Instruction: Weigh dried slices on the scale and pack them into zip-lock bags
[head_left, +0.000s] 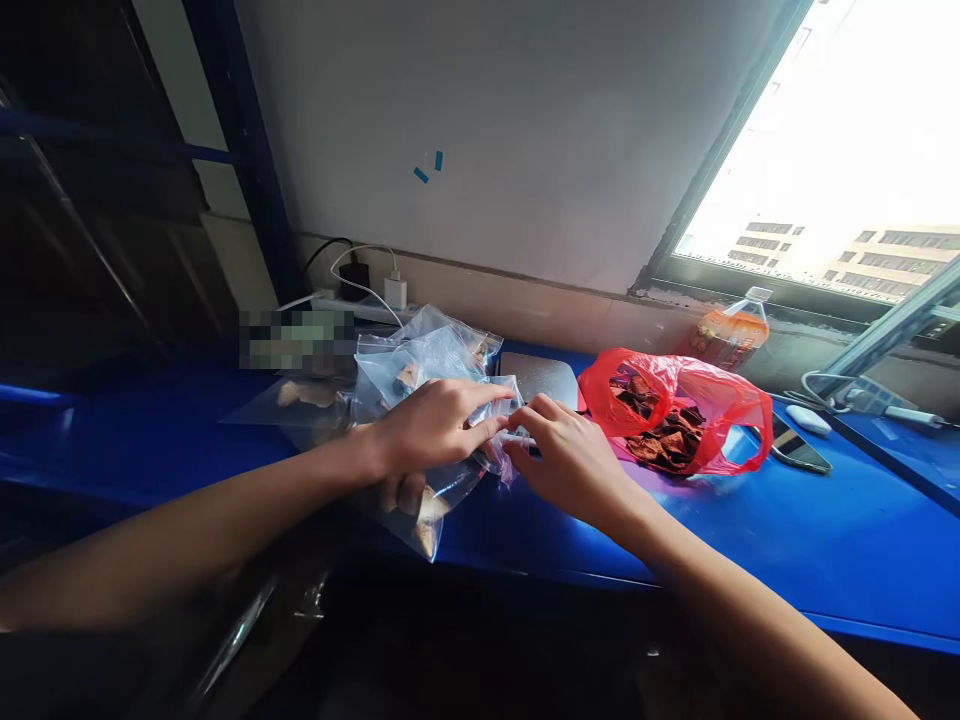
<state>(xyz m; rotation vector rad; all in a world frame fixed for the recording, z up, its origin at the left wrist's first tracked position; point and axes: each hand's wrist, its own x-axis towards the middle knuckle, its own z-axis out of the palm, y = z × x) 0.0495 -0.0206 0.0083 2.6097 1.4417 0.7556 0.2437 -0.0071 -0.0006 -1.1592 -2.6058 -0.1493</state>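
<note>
My left hand [439, 425] reaches over a pile of clear plastic bags [386, 365], its thumb and forefinger closed on the edge of a clear plastic bag [508, 392]. Bent fingers of my right hand [566, 450] grip the same bag from the other side, close to the left fingertips. What lies inside that bag is mostly hidden by the hands. Below my left wrist, another clear bag [442, 495] holds pale brown chunks. Just right of my right hand stands an open red plastic bag [739, 400] with dark reddish-brown dried pieces [667, 440] in it.
A silver rounded box [540, 378] sits behind my hands on the blue table [750, 560]. An orange-labelled bottle [731, 330], a phone [799, 448] and a white mouse-like object [808, 419] are at the right. A white charger [395, 290] with cable stands by the wall.
</note>
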